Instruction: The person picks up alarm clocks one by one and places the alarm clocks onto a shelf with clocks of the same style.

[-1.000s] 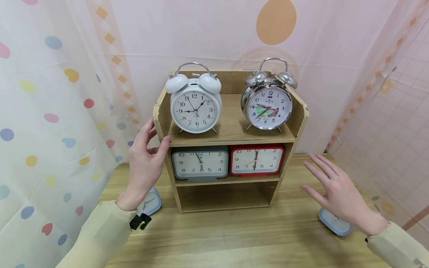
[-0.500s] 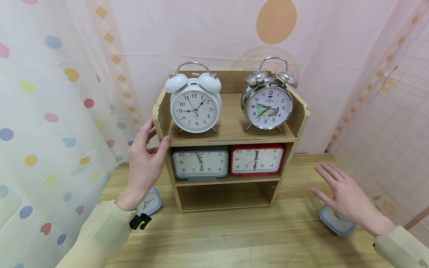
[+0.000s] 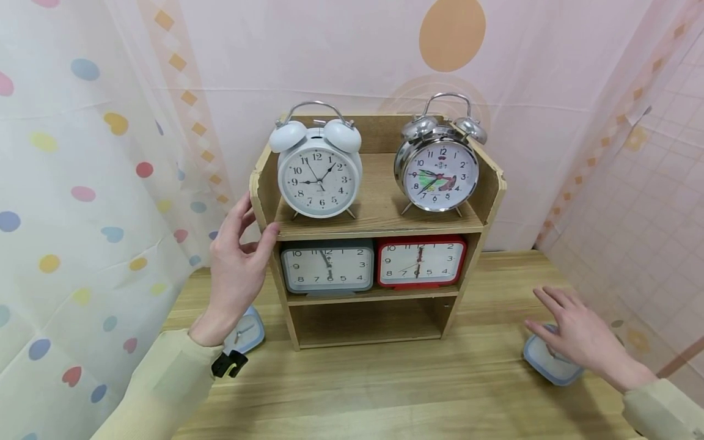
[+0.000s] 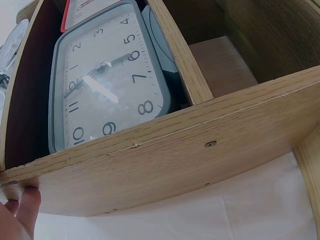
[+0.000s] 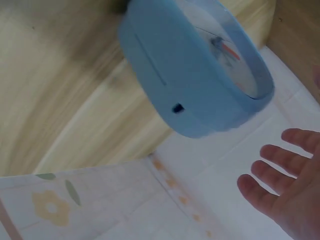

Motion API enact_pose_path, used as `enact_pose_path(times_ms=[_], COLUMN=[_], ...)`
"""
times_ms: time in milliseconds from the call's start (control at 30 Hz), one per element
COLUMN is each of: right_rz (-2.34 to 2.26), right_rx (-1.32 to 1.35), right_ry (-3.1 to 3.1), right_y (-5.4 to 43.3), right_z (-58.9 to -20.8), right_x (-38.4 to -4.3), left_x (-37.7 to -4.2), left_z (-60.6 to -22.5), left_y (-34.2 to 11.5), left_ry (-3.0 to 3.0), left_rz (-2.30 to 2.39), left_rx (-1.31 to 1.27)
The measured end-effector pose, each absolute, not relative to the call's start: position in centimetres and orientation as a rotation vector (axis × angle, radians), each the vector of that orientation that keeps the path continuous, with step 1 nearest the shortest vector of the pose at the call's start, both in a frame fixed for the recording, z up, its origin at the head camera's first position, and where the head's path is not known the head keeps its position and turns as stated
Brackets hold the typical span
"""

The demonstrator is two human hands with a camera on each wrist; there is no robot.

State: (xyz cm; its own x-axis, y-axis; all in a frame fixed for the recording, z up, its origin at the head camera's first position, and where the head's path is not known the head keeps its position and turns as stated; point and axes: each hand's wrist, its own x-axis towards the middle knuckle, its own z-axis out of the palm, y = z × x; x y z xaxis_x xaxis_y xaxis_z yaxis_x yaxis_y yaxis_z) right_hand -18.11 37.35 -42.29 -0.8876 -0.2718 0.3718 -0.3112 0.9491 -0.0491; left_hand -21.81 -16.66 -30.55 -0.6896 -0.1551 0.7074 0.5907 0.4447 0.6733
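Wood-grain counter below: your left grip holds the wooden shelf; your wide right grip, lower right, seems poised to fetch the rounded light-blue clock; next, likely close.

From the head camera I look forward and down at the front of the brown wooden three-tier shelf, far enough back to take in the left hand, the right hand and the pale wood-grain counter. The left wrist camera gives me a close, slanted look from the shelf's left side, rolled so the grey rectangular clock lies sideways; it and the red rectangular clock appear in my head view too. My right wrist camera faces the rounded light-blue clock closely, side-on, pale patterned curtain beyond; the head view shares that clock from above.
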Motion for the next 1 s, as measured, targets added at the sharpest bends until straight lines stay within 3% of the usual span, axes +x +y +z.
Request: enact_pose_path(times_ms=[1000], right_rz=[0.299], right_rx=[0.265], right_ry=[-2.934], right_y=[39.4], right_z=[-44.9], right_x=[-17.1], left_x=[-21.8], left_z=[-30.5], left_y=[-16.7], left_ry=[-1.983], left_rz=[-1.297], left_rx=[-0.359])
